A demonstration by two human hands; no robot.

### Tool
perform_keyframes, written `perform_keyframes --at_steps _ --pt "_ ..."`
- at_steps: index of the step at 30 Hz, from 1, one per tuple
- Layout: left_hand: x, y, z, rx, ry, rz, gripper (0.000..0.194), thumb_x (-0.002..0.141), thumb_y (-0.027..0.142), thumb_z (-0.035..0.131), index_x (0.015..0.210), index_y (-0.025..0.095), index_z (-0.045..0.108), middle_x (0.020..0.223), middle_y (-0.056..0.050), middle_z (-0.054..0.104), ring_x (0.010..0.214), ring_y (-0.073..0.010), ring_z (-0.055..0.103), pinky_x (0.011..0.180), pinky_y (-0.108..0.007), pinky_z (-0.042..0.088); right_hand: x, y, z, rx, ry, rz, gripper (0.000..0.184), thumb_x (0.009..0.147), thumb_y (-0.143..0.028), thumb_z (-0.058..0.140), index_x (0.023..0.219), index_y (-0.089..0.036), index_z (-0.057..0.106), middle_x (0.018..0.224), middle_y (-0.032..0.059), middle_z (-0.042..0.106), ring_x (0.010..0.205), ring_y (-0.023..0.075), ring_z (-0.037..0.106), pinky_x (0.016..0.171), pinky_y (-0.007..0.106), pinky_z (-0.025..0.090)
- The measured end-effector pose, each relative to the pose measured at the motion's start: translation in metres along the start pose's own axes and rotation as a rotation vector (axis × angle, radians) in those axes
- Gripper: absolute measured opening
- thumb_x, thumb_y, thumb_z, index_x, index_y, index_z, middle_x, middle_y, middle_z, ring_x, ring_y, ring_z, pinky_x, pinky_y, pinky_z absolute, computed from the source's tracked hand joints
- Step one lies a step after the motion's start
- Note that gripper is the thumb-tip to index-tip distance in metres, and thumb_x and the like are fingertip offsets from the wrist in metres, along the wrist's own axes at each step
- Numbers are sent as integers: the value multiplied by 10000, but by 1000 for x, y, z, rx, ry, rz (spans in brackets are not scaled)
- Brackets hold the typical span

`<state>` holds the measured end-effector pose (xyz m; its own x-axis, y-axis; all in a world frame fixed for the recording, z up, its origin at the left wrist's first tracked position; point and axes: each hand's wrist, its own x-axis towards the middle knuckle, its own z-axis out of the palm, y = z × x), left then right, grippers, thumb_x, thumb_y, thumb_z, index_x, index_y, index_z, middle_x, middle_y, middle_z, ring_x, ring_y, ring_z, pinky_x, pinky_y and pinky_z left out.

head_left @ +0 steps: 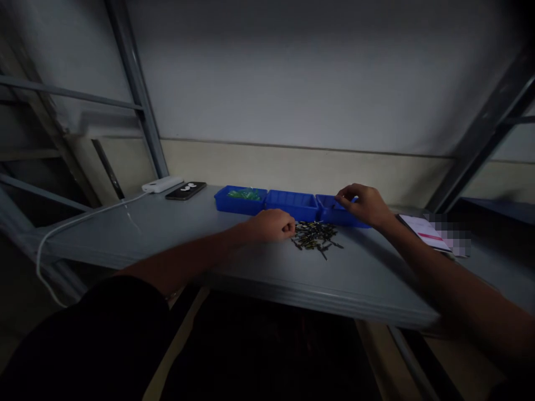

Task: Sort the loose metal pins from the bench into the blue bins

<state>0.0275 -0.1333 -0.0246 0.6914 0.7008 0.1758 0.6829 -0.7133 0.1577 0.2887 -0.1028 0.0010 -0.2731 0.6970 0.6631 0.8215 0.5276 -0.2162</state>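
A loose pile of small, slender metal pieces [314, 235], dark with some brass-coloured and silvery ones, lies on the grey shelf top [267, 273]. My left hand [273, 224] rests at the pile's left edge with its fingers curled closed; whatever they hold is hidden. Above the right-hand blue bin [330, 216] is my right hand [364, 204], thumb and fingertips drawn together in a pinch. Anything between those fingertips is too small to make out. The middle blue bin [292, 206] stands right behind the pile, its front wall hiding its floor.
Green plastic-looking material fills part of the left blue bin [240, 207]. Farther left lie a phone [178, 195] with white earbuds [190, 186] on it and a white power bank [162, 184] with a cable. A sheet or booklet [426, 231] lies at right. Metal uprights [140, 89] frame the shelf.
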Motion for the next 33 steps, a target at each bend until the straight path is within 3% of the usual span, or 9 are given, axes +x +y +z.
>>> perform_keyframes --at_steps 7,11,15,18,26,33 --pt "2 -2 2 -4 164 22 139 765 216 505 800 183 635 813 -23 644 746 -141 565 622 -246 384 -4 -13 -2 22 46 -48 280 813 -388 499 817 -161 663 789 85 673 633 181 583 617 328 450" --pt "4 -3 2 -28 288 38 146 805 221 481 843 168 611 823 -34 629 781 -149 563 688 -269 408 -13 -35 3 108 -95 -173 237 823 -358 503 854 -172 647 780 55 657 630 152 571 608 292 441" --pt "4 -3 4 -34 314 54 134 819 215 485 862 161 599 820 -34 620 769 -146 558 707 -276 415 -23 -56 11 105 -247 -333 167 818 -298 511 880 -191 624 802 44 637 716 166 576 647 295 431" --pt "5 -2 4 -39 304 64 126 830 191 473 869 159 588 825 -30 615 771 -141 554 721 -273 415 -26 -60 13 61 -277 -389 152 808 -254 510 909 -194 608 834 48 628 754 177 573 671 308 428" --pt "2 6 0 -128 337 66 146 871 193 425 898 152 562 862 -39 618 811 -144 561 744 -282 419 -24 -54 12 53 -236 -364 183 861 -308 445 859 -211 601 807 50 631 703 172 565 645 323 427" --pt "0 6 1 -179 407 85 175 806 277 557 937 161 543 788 -14 583 719 -116 543 649 -243 422 -24 -55 15 88 -189 -318 250 891 -340 406 828 -192 597 781 44 631 675 150 562 616 298 417"
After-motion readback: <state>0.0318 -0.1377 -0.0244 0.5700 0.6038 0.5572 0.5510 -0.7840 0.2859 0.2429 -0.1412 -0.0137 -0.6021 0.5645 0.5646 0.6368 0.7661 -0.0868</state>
